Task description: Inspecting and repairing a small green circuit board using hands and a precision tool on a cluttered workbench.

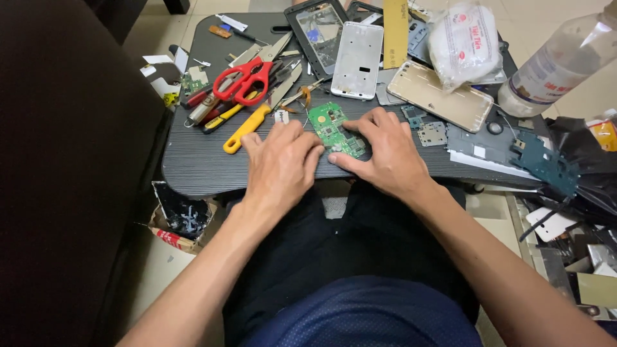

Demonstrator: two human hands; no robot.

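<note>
left hand (281, 164) lies palm down at the near edge of the tabletop (199, 164), fingers together and curled, fingertips pressing the near-left edge of the green circuit board (334, 130); it looks like a pinning hold more than a full grip. right hand (387, 154) lies palm down just right of the board, fingers spread, thumb and forefinger closing on the board's near end; whether they truly clamp it, cannot tell. judgement: the board is braced flat between both hands so it will not slide on the dark surface.

pose: both forearms come up from the lap, wrists low, knuckles raised, hands nearly touching over the board's near corner.

left of the board: a yellow-handled tool (247, 128), then red-handled scissors (244, 80) atop a heap of pliers and drivers. beyond the board: a white phone frame (358, 59). beyond and right: a gold phone back cover (440, 96), a white bag (464, 42). far right of the board: a clear plastic bottle (558, 61).
</note>
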